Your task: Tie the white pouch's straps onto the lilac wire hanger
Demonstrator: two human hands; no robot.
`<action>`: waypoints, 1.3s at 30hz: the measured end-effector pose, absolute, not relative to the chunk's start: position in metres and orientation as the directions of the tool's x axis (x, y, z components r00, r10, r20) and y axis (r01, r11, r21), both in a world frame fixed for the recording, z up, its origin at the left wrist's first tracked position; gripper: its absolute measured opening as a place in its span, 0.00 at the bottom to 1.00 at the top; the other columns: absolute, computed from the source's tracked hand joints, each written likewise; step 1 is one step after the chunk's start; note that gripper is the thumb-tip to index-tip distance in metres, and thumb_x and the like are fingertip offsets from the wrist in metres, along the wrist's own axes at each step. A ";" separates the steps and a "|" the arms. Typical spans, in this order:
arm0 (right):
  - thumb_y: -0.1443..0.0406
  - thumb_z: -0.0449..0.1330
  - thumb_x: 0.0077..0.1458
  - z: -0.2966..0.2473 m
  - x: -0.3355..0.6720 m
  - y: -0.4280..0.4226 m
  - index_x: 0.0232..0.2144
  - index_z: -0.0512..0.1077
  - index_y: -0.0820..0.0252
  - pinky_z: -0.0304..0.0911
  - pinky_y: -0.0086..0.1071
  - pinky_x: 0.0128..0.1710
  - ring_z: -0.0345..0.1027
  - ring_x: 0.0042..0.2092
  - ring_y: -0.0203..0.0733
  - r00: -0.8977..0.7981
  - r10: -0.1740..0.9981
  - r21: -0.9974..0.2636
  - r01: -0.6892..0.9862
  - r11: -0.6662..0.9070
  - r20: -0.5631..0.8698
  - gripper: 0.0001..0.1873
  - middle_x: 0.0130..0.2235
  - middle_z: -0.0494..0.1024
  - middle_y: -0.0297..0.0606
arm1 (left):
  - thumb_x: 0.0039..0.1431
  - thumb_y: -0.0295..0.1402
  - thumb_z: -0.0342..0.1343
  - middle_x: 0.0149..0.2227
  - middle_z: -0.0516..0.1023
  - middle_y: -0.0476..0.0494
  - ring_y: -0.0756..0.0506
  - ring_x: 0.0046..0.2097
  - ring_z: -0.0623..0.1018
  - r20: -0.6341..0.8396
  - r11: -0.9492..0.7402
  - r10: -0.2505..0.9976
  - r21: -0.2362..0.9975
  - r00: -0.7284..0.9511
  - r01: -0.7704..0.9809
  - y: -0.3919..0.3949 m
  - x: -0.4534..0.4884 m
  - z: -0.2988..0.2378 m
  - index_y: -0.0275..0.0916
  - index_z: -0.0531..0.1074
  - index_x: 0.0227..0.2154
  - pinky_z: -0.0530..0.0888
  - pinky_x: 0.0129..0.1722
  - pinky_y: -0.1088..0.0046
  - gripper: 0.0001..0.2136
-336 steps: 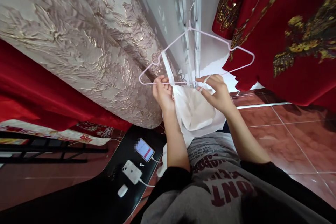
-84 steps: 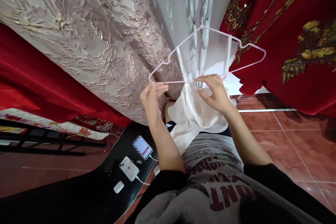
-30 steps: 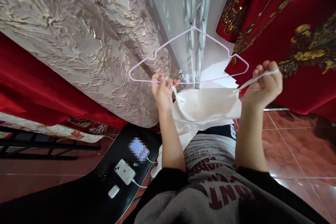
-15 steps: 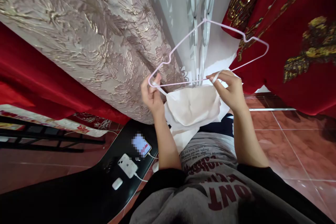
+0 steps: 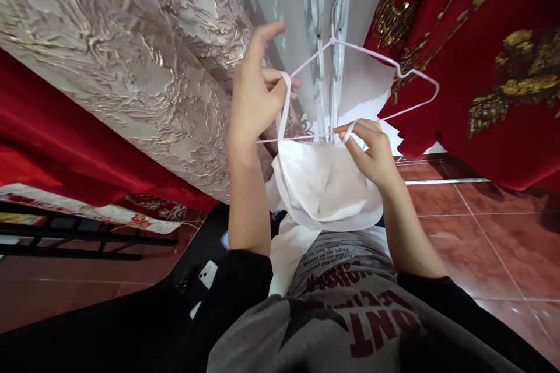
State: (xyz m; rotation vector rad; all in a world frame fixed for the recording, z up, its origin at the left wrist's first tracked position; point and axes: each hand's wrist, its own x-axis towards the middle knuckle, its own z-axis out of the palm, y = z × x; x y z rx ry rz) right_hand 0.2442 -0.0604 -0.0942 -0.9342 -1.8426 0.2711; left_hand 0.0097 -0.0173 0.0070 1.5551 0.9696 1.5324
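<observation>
White top [image 5: 324, 180] is just below the pink hanger [image 5: 371, 53], bottom bar [image 5: 300, 138] running crosswise. Left hand [image 5: 256, 96] is half-curled, can't tell if it's pinching; right hand [image 5: 370, 145] has the bar pinched. Left strap [image 5: 285, 113] reaches up to the left hand, right strap [image 5: 349, 131] loops over the right.

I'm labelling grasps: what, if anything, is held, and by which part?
Left hand: white garment, by one strap. Right hand: other strap and, seemingly, hanger's bottom bar.
</observation>
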 end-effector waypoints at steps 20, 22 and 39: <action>0.54 0.55 0.71 -0.112 0.226 -0.066 0.47 0.82 0.49 0.67 0.51 0.54 0.78 0.49 0.50 -0.168 0.675 -0.548 0.460 0.698 0.718 0.16 0.47 0.85 0.39 | 0.62 0.57 0.60 0.31 0.80 0.46 0.45 0.38 0.85 0.301 -0.518 0.788 0.796 -0.536 -0.314 -0.027 0.040 -0.137 0.41 0.71 0.38 0.79 0.43 0.69 0.21; 0.55 0.60 0.68 -0.113 0.230 -0.067 0.42 0.83 0.49 0.69 0.51 0.56 0.79 0.49 0.49 -0.084 0.681 -0.600 0.404 0.690 0.727 0.12 0.45 0.86 0.37 | 0.63 0.55 0.60 0.28 0.79 0.48 0.46 0.36 0.85 0.342 -0.552 0.772 0.779 -0.536 -0.298 -0.029 0.045 -0.132 0.41 0.70 0.36 0.78 0.41 0.71 0.20; 0.51 0.76 0.51 -0.020 0.298 -0.005 0.27 0.77 0.55 0.72 0.44 0.42 0.73 0.35 0.42 -0.022 0.802 -0.718 0.433 0.545 0.596 0.18 0.29 0.78 0.37 | 0.69 0.50 0.57 0.23 0.72 0.55 0.50 0.28 0.81 0.370 -0.553 0.755 0.804 -0.542 -0.221 -0.037 0.029 -0.113 0.42 0.67 0.35 0.77 0.35 0.75 0.16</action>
